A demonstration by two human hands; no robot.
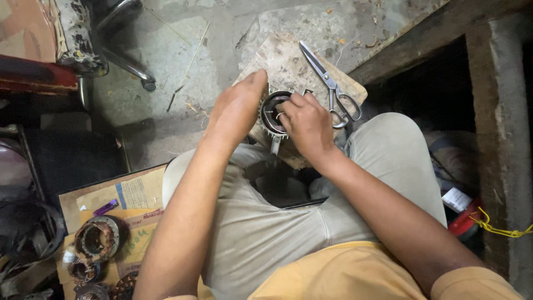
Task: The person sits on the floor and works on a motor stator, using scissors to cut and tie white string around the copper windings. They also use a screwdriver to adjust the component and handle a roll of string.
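Metal stator ring between both hands' fingers

A round metal motor stator with a toothed outer rim and a dark hollow centre rests on a worn wooden board, at the board's near edge, just above the person's knees. It lies roughly flat, its opening facing up. The left hand presses against its left side; the right hand covers its right side, fingers curling into the opening.
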